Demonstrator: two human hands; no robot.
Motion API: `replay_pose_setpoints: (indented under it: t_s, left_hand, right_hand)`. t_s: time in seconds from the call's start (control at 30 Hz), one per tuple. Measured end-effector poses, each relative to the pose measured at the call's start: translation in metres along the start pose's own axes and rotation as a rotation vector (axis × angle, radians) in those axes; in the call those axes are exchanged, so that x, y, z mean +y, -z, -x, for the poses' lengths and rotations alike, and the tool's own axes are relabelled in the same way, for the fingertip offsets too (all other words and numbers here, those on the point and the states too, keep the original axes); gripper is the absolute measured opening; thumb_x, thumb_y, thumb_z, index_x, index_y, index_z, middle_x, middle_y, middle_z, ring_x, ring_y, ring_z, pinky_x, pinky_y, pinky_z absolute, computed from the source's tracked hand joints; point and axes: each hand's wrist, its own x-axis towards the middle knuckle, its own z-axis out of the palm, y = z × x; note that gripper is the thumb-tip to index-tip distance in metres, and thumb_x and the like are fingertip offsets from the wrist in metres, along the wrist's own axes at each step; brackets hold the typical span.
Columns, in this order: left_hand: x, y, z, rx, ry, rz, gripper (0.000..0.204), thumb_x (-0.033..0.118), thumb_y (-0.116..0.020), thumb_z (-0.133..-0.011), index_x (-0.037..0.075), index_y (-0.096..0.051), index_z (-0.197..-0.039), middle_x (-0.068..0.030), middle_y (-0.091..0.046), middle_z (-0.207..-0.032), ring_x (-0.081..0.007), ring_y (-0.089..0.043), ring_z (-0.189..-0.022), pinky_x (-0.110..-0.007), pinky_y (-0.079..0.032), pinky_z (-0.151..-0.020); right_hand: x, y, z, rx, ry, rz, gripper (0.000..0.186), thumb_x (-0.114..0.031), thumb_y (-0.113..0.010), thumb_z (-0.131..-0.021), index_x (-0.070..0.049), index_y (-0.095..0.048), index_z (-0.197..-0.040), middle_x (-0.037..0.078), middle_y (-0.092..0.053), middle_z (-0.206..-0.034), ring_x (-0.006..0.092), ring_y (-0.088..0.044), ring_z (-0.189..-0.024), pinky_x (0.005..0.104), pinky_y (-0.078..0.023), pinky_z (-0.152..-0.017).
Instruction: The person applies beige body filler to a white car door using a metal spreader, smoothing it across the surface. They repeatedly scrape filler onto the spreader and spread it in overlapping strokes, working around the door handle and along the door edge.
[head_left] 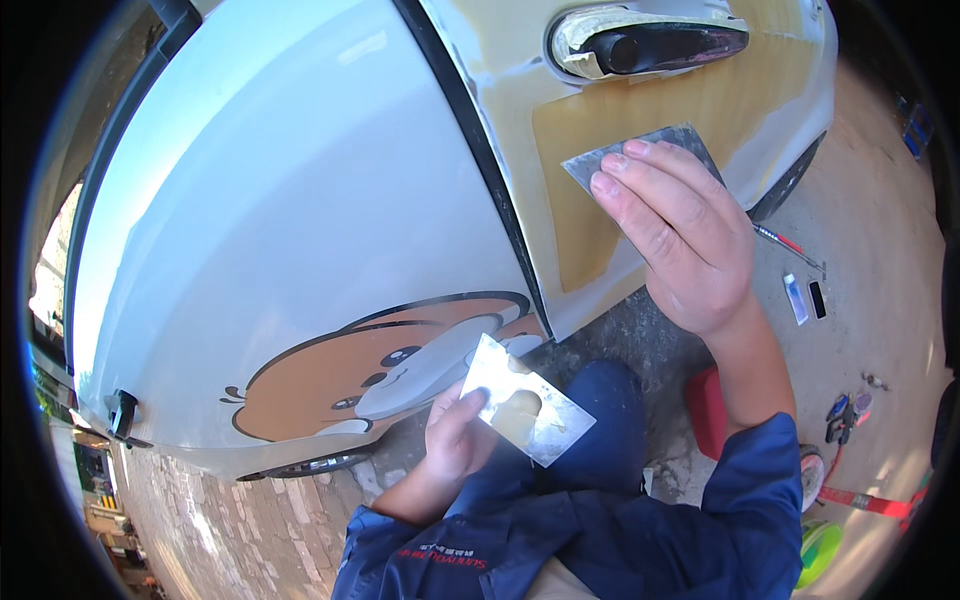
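My right hand grips a thin grey metal putty spreader, fingers laid flat along its face. The spreader is over a car panel coated with yellowish filler; whether its edge touches the surface I cannot tell. Lower down, my left hand pinches a shiny square metal plate by its left side, thumb on top. A small dab of tan putty lies on that plate. Above the spreader sits a dark door handle, edged with masking tape.
A white car panel with a cartoon decal fills the left, past a dark door gap. On the ground at right lie a tube, a phone, a red-handled tool and a red strap. A red stool-like object stands close by.
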Motion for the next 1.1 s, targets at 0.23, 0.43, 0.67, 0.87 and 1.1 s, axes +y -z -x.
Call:
replay_pose_setpoints:
  t_s: [0.23,0.43,0.67,0.87,1.1]
  left_hand:
    - [0.004,0.001,0.009,0.032,-0.054,0.029,0.047,0.02,-0.055,-0.101,-0.013,-0.053,-0.135,-0.0247,-0.067,-0.126,-0.034,-0.068,-0.114,-0.045,-0.052,-0.101]
    - [0.006,0.007,0.012,-0.007,-0.04,0.061,0.046,0.018,-0.055,-0.102,-0.012,-0.053,-0.136,-0.024,-0.065,-0.13,-0.0336,-0.065,-0.118,-0.045,-0.049,-0.105]
    - [-0.001,0.016,0.004,0.059,-0.034,0.031,0.047,0.021,-0.055,-0.101,-0.012,-0.053,-0.134,-0.0249,-0.066,-0.127,-0.0338,-0.067,-0.114,-0.045,-0.051,-0.102]
    - [-0.005,0.031,0.001,-0.042,0.021,0.119,0.044,0.014,-0.052,-0.102,-0.012,-0.051,-0.138,-0.0236,-0.062,-0.136,-0.0343,-0.061,-0.124,-0.046,-0.045,-0.109]
    - [-0.01,0.037,-0.002,0.017,0.04,0.113,0.045,0.016,-0.054,-0.102,-0.012,-0.053,-0.136,-0.0245,-0.064,-0.132,-0.035,-0.064,-0.121,-0.046,-0.048,-0.107]
  right_hand:
    - [-0.002,-0.013,-0.034,-0.032,0.039,0.003,0.033,0.001,-0.067,-0.081,0.002,-0.075,-0.113,0.013,-0.072,-0.114,0.0306,-0.068,-0.108,0.0418,-0.059,-0.095]
    - [0.005,-0.018,-0.032,-0.023,0.077,0.01,0.033,-0.003,-0.067,-0.081,0.0,-0.075,-0.113,0.012,-0.072,-0.115,0.0296,-0.068,-0.109,0.0412,-0.059,-0.094]
    - [0.0,-0.02,-0.011,-0.104,0.057,-0.017,0.03,-0.001,-0.07,-0.082,-0.001,-0.076,-0.112,0.012,-0.072,-0.118,0.0301,-0.066,-0.113,0.0433,-0.058,-0.097]
    - [-0.005,-0.034,0.013,-0.068,0.063,-0.005,0.03,-0.001,-0.074,-0.082,-0.004,-0.076,-0.111,0.009,-0.071,-0.119,0.0293,-0.065,-0.115,0.0445,-0.057,-0.099]
    - [-0.018,-0.041,0.045,-0.094,0.046,0.017,0.031,-0.003,-0.077,-0.081,-0.009,-0.076,-0.112,0.005,-0.068,-0.12,0.0274,-0.063,-0.118,0.0451,-0.055,-0.103]
